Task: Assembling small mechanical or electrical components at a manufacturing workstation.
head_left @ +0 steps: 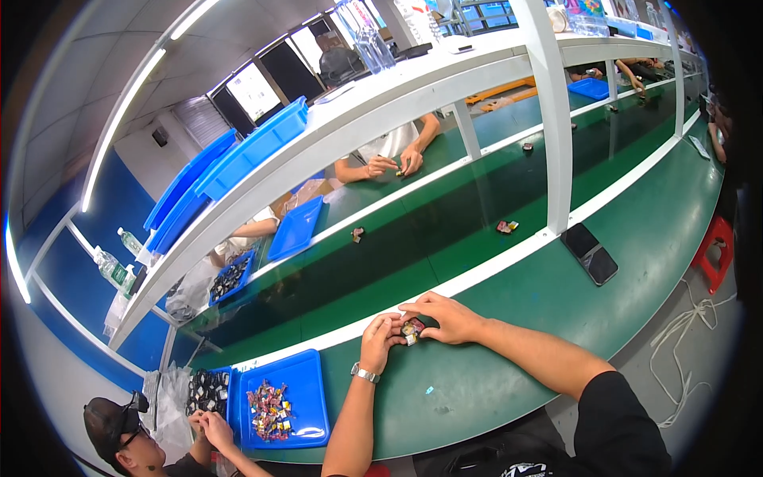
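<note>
A small dark part with red and yellow bits (412, 330) sits between both my hands, just above the green worktable (509, 318). My left hand (379, 343), with a metal watch on its wrist, pinches the part from the left. From the right, my right hand (445, 318) curls its fingers over and around the same part. Both hands are close to the white strip along the belt edge.
A blue tray (306, 378) of small colourful parts lies at my left, next to a tray of dark parts (207, 391). A dark conveyor belt (413, 238) carries a few small parts (507, 226). A black phone (590, 253) lies by a white post (556, 119). Other people work across the belt and at my lower left.
</note>
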Demonstrator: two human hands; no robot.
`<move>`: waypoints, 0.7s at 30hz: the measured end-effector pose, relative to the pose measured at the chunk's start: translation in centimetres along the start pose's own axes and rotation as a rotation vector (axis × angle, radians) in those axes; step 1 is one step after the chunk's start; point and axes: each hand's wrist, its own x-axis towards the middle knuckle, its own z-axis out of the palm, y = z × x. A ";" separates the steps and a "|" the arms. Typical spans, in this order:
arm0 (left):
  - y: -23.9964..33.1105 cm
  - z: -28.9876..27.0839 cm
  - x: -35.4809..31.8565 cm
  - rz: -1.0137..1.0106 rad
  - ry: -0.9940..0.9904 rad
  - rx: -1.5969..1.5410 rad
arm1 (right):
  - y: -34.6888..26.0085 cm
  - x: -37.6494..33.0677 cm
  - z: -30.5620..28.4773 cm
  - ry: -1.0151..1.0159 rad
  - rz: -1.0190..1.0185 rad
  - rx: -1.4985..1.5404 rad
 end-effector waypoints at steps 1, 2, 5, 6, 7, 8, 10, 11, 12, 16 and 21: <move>0.1 -0.3 -0.1 -0.008 0.005 -0.002 | -0.1 -0.1 0.1 -0.024 0.010 -0.013; 0.2 -0.5 -0.1 -0.052 -0.075 0.042 | -0.3 0.0 0.1 -0.028 0.011 -0.011; 0.4 -1.1 -0.3 -0.139 -0.191 0.076 | -0.7 0.1 0.3 -0.076 -0.012 -0.056; 0.4 -1.1 -0.3 -0.184 -0.229 0.069 | -0.4 0.0 0.5 -0.064 0.004 -0.037; 0.3 -0.9 -0.3 -0.181 -0.229 0.065 | -0.2 0.0 0.7 -0.051 0.018 -0.019; 0.4 -0.4 -0.5 -0.164 -0.209 0.020 | 0.2 -0.1 1.0 -0.053 0.018 -0.023; 0.1 0.3 -0.5 -0.143 -0.191 -0.029 | 0.7 -0.5 1.7 0.124 0.055 0.024; 0.0 0.4 -0.6 -0.125 -0.147 -0.079 | -0.1 -0.2 1.8 0.235 0.073 0.039; -0.2 0.4 -0.6 -0.107 -0.104 -0.129 | -0.9 -0.1 1.9 0.231 0.069 0.037; -0.5 1.1 -0.7 -0.074 -0.084 -0.174 | -1.8 -0.2 2.8 0.221 0.202 0.001; -0.7 1.3 -0.5 -0.040 -0.085 -0.164 | -0.7 -0.3 2.9 0.278 0.071 -0.167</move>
